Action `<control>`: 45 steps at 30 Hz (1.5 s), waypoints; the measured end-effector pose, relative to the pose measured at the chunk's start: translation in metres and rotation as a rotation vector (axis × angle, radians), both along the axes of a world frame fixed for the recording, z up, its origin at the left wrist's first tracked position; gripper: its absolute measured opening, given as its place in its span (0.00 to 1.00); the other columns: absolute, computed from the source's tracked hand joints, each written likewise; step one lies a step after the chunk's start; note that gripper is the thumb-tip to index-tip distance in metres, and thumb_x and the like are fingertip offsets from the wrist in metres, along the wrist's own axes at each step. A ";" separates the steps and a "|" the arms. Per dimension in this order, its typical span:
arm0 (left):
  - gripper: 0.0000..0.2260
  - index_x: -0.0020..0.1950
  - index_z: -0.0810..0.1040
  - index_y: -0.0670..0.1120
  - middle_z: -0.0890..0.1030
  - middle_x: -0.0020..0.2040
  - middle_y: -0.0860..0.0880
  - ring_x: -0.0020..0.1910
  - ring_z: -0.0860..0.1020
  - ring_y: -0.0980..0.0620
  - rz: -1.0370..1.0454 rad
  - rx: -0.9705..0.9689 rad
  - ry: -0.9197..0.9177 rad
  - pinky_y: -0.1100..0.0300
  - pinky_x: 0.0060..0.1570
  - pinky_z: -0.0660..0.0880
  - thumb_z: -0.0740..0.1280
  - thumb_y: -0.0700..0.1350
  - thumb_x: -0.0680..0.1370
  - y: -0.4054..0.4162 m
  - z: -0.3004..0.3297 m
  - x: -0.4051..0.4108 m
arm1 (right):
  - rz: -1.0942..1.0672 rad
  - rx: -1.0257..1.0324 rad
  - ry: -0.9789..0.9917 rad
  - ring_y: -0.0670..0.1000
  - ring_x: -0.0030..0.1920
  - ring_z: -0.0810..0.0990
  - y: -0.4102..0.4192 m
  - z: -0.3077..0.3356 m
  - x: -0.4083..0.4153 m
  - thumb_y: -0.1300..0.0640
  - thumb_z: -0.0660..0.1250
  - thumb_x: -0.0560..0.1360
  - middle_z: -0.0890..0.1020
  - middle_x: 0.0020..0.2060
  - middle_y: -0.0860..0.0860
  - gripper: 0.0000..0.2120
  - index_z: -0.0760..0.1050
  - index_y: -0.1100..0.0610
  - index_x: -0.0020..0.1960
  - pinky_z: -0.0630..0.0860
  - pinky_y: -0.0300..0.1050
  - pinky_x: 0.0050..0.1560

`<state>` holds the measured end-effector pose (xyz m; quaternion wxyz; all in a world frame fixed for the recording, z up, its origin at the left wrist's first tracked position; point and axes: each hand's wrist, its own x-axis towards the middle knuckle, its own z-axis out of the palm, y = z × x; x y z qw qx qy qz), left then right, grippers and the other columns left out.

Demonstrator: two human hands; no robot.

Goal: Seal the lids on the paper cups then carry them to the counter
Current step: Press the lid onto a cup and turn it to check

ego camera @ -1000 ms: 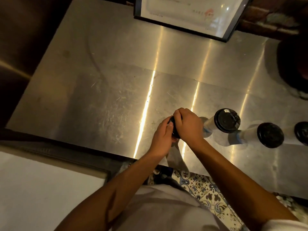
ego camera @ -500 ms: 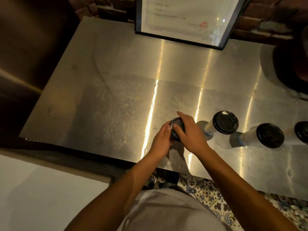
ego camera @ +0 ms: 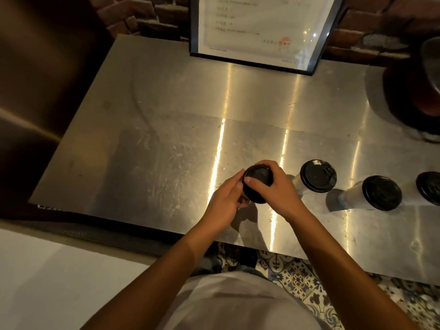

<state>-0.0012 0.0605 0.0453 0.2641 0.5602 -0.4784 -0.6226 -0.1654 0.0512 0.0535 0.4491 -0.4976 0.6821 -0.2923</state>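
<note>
A paper cup with a black lid (ego camera: 256, 179) stands on the steel table (ego camera: 166, 144) near its front edge. My left hand (ego camera: 226, 203) wraps the cup's left side, thumb at the lid's rim. My right hand (ego camera: 276, 189) grips the lid from the right, fingers curled over its far edge and thumb on its near edge. To the right, in a row, stand a second lidded cup (ego camera: 317, 176), a third lidded cup (ego camera: 381, 192) and a fourth lidded cup (ego camera: 429, 188) cut off by the frame edge. The held cup's body is mostly hidden.
A framed notice (ego camera: 259, 32) leans against the brick wall at the back of the table. A dark round object (ego camera: 414, 91) sits at the back right. A white surface (ego camera: 47, 277) lies lower left, and patterned floor tiles (ego camera: 309, 282) show below the table's edge.
My right hand has slid off the top of the lid to its right side, uncovering the black lid. The view has tilted slightly upward.
</note>
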 end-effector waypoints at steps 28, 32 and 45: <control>0.27 0.72 0.70 0.56 0.59 0.80 0.56 0.75 0.66 0.55 -0.228 -0.686 -0.132 0.63 0.61 0.77 0.75 0.50 0.75 -0.013 0.066 0.027 | -0.244 0.169 -0.677 0.67 0.60 0.81 0.027 0.065 -0.013 0.41 0.65 0.75 0.81 0.62 0.59 0.20 0.79 0.43 0.66 0.75 0.61 0.48; 0.17 0.65 0.76 0.56 0.75 0.64 0.58 0.64 0.76 0.55 -0.207 -0.697 -0.166 0.54 0.55 0.81 0.71 0.55 0.77 -0.006 0.058 0.033 | -0.305 0.235 -0.687 0.57 0.56 0.82 0.028 0.066 -0.011 0.40 0.64 0.80 0.82 0.60 0.55 0.17 0.78 0.42 0.67 0.77 0.55 0.50; 0.07 0.54 0.76 0.59 0.79 0.54 0.53 0.55 0.80 0.52 0.179 -0.677 -0.131 0.59 0.46 0.82 0.65 0.58 0.79 -0.004 0.071 0.011 | -0.337 0.245 -0.628 0.61 0.58 0.83 0.020 0.095 -0.005 0.45 0.64 0.81 0.81 0.60 0.55 0.12 0.81 0.44 0.61 0.85 0.62 0.44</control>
